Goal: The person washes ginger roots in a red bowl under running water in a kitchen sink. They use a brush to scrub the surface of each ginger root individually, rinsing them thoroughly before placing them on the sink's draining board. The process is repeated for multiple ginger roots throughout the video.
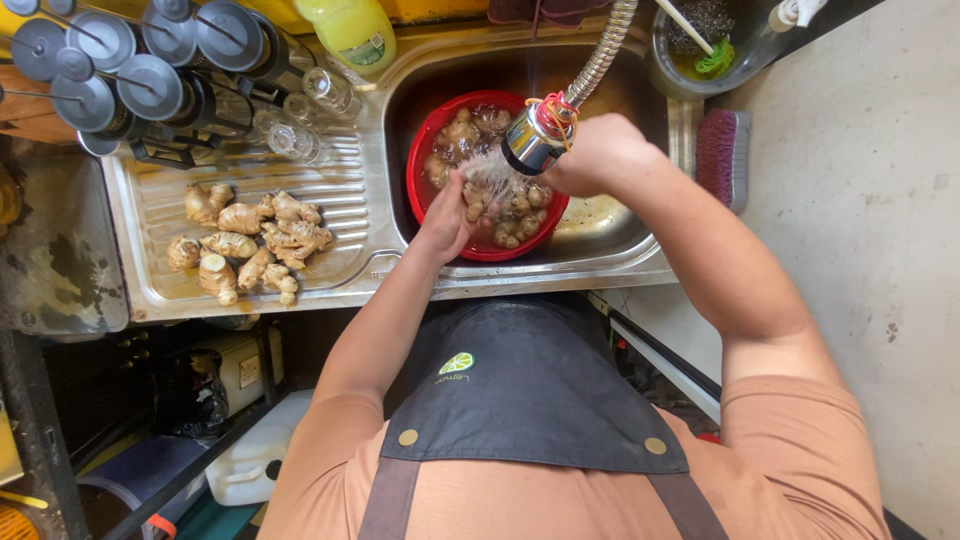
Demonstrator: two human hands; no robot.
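Ginger washing, partly done. A ginger piece (478, 200) is clasped in the left hand (445, 218) over the red bowl (425, 150); the spray head (535, 140) is gripped by the right hand (595, 155). Left of the bowl, a ginger pile (245, 245) rests on the drainboard (340, 185); more is left in the bowl.

Ginger piece (478, 200): knobbly, pale tan, wet, held over red bowl (420, 150) under spray. Sprayer head (535, 140): chrome, tilted down-left, on ribbed metal hose, rubber bands at neck, water streaming. Bowl sits in sink, holding water and more ginger.

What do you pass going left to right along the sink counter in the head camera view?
Dark-lidded bottles → washed ginger pile → left hand → spray head → right hand → scrubbing brush.
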